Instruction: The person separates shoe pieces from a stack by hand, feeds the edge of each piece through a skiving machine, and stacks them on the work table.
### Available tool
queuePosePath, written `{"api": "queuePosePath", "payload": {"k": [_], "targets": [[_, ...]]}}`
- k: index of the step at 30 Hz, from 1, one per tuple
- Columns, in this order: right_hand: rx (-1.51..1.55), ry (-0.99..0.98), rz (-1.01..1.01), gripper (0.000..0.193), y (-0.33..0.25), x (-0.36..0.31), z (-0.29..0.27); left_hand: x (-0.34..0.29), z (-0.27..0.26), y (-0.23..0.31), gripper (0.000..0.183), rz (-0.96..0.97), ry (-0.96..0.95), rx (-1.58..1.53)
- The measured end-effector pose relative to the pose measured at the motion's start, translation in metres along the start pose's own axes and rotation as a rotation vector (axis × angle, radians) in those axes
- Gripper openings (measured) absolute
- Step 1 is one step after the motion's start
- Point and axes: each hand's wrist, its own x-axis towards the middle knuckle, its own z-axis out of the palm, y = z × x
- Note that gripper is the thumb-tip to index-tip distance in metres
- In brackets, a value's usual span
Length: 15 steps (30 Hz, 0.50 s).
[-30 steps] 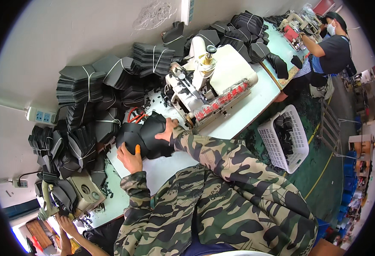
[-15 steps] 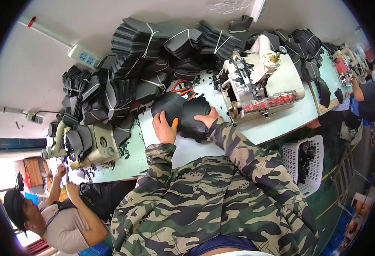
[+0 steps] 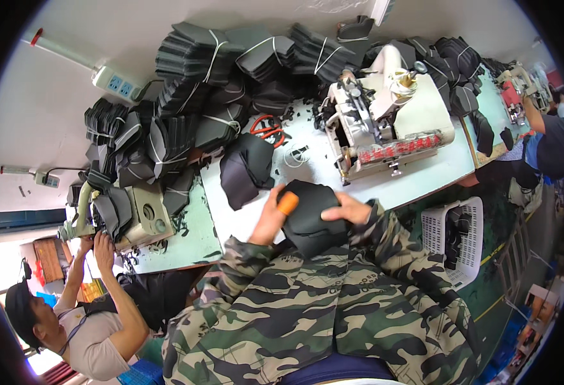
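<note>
A small stack of black cut sheet pieces (image 3: 314,218) is held between my two hands, close to my body at the table's front edge. My left hand (image 3: 271,217) grips its left side; an orange cover sits on that thumb. My right hand (image 3: 349,210) grips the right side with its thumb on top, the fingers beneath hidden. On the white table just beyond my left hand lies another loose pile of black pieces (image 3: 245,168). Orange-handled scissors (image 3: 268,130) rest behind that pile, and a loop of white string (image 3: 297,156) lies to its right.
A cream sewing-type machine (image 3: 391,122) stands right of my hands. Tied bundles of dark pieces (image 3: 195,58) are heaped along the wall. At left, a co-worker (image 3: 96,327) works at another machine (image 3: 144,215). A white basket (image 3: 471,256) holding black pieces stands on the floor at right.
Both hands have drawn a stack of black pieces toward my body, off the tabletop. The other pile stays behind on the table, and the string loop now shows.
</note>
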Motion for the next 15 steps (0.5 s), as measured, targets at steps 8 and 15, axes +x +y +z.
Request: {"api": "queuePosePath", "payload": {"k": [8,15], "targets": [[0.318,0.26,-0.144,0.054,0.017,-0.058,0.003,0.009,0.081,0.007,0.074,0.435,-0.185,0.19],[-0.448,0.507,-0.302,0.063,-0.098,-0.15,-0.066,0.026,0.168,0.05,0.099,0.486,-0.469,0.255]]}}
